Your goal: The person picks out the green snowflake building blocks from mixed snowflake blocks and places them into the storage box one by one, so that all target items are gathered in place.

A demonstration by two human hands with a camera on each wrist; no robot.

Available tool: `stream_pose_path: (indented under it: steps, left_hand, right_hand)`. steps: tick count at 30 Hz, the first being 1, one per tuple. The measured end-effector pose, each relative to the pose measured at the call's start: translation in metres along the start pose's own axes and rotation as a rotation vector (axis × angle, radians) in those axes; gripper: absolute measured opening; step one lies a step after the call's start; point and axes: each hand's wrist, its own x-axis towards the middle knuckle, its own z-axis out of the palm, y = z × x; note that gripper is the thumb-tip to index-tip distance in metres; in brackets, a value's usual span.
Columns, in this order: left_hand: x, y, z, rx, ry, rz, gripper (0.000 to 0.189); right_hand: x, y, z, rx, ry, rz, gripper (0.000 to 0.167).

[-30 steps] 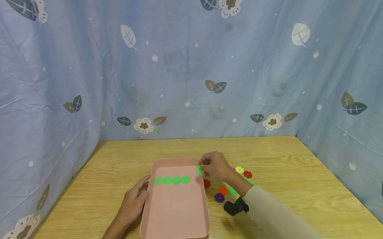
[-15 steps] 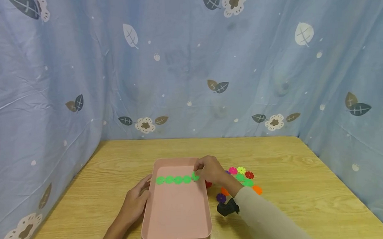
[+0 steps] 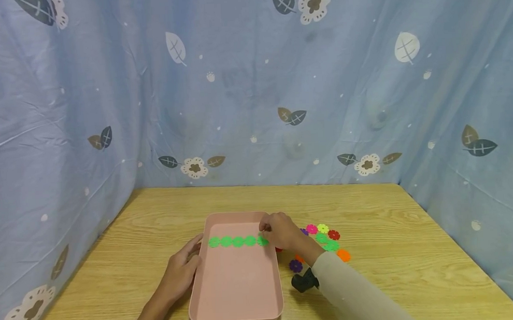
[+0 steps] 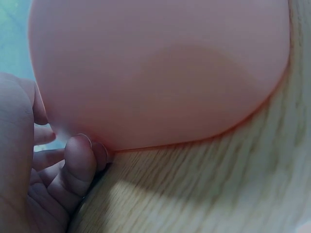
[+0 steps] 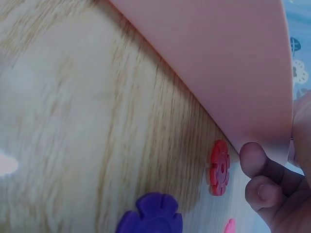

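A pink tray (image 3: pixel 236 286) stands on the table with a row of several green flower-shaped discs (image 3: pixel 238 241) across its far part. My left hand (image 3: pixel 179 270) holds the tray's left wall; in the left wrist view, its thumb (image 4: pixel 80 158) lies along the outside. Over the tray's right rim reaches my right hand (image 3: pixel 281 231), its fingertips pinching the green flower-shaped disc (image 3: pixel 262 240) at the row's right end. That disc lies nearly flat, partly covered by the fingers. The right wrist view shows other fingers (image 5: pixel 262 189) outside the wall, which hides the pinch.
Right of the tray lie loose flower discs: purple (image 3: pixel 295 265), orange (image 3: pixel 343 255), dark red (image 3: pixel 334 234), pink (image 3: pixel 312 229), yellow (image 3: pixel 323 228) and green (image 3: pixel 331 245). A red disc (image 5: pixel 220 167) sits close beside the tray wall. A blue patterned curtain (image 3: pixel 252 83) surrounds the table.
My right hand has brought a green disc over the right rim and down to the row's right end, where it has gone from tilted to nearly flat. The left hand stays at the tray.
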Motion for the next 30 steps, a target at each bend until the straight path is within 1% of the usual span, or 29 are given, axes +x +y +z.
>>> stream_pose_path:
  steps: [4, 10, 17, 20, 30]
  left_hand:
    - [-0.0004, 0.0002, 0.0009, -0.005, -0.004, -0.001, 0.056]
    - [0.0002, 0.0018, 0.0012, 0.022, 0.009, -0.001, 0.055]
    - [0.0001, 0.0024, 0.0008, 0.03, 0.012, -0.001, 0.055]
    - [0.0005, 0.0024, 0.0006, 0.036, 0.017, 0.003, 0.055]
    - [0.0001, 0.0008, 0.0011, 0.013, -0.001, 0.007, 0.055]
  right_hand:
    - [-0.0018, 0.0001, -0.0007, 0.005, -0.012, 0.011, 0.008]
    - [-0.0051, 0.0003, -0.0023, 0.011, -0.031, -0.014, 0.013]
    - [-0.0054, -0.0043, -0.0029, -0.014, -0.08, 0.015, 0.019]
    - [-0.0044, -0.0065, -0.0031, -0.025, -0.085, 0.025, 0.02]
    - [-0.0025, -0.0047, 0.0016, -0.058, -0.07, 0.012, 0.02]
